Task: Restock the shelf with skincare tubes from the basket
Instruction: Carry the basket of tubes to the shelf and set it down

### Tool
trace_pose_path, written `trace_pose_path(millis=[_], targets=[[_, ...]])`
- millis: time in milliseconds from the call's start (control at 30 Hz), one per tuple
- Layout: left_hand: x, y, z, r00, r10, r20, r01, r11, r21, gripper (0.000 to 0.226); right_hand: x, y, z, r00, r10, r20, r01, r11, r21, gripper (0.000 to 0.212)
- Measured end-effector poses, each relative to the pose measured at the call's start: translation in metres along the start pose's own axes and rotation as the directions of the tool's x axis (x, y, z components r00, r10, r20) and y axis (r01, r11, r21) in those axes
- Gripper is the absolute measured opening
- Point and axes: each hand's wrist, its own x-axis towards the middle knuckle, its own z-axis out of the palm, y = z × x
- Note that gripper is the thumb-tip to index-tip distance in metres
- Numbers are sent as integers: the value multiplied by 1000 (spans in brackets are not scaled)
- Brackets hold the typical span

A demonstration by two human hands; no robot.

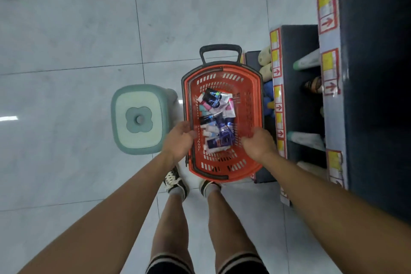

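Note:
A red shopping basket point(249, 169) with a black pull handle stands on the floor in front of my feet. A loose pile of skincare tubes point(216, 122), dark blue, white and pink, lies in its bottom. My left hand point(178, 140) hovers over the basket's left rim, fingers loosely curled and holding nothing. My right hand point(259, 143) hangs over the right side of the basket, fingers bent downward, also holding nothing. The dark shelf unit point(298, 51) with yellow and red price labels rises at the right, close beside the basket.
A teal and white plastic stool point(138, 118) stands just left of the basket. Pale tubes point(308, 61) and other products lie on the shelf levels at right. Grey tiled floor point(77, 40) stretches left and ahead.

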Motion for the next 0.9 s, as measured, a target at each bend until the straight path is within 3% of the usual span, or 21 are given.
trace_pose_path(millis=[133,400,633,900], targets=[[-64,36,-17,995,98,23,-100,987,128,8,-59,-26,-35,994,-106,7,106,993,-57,15],[-171,80,-62,970,224,-91,-197,951,240,68,-160,-63,-109,987,-163,1,162,982,-99,22],[-252,100,-88,936,297,-188,-233,925,300,56,-208,-85,-146,967,-251,42,254,947,-198,22],[-284,96,-128,928,320,-190,-238,903,358,56,-237,-119,-158,938,-336,88,346,876,-335,31]])
